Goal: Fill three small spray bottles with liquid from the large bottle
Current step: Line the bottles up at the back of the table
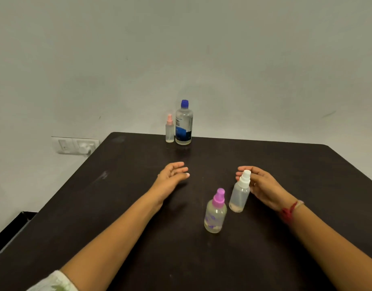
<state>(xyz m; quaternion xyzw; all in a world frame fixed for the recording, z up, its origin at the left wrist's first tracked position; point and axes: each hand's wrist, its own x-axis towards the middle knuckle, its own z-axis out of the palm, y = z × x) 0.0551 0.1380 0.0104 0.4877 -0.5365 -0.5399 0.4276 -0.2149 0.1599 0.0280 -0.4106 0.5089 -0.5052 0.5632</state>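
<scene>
The large clear bottle (183, 124) with a blue cap and blue label stands at the table's far edge. A slim spray bottle with a pink top (169, 131) stands just left of it. Nearer me, a spray bottle with a purple top (215, 213) stands upright. Right of it is a frosted spray bottle with a white top (240, 193), tilted toward the right. My right hand (262, 185) is beside its white sprayer, fingers loosely curved around the top; contact is unclear. My left hand (173, 175) hovers over the table with relaxed fingers, holding nothing.
The dark table (117, 217) reaches to a pale wall. A white switch plate with a plug (75, 145) sits on the wall beyond the table's left corner. My right wrist wears a red thread.
</scene>
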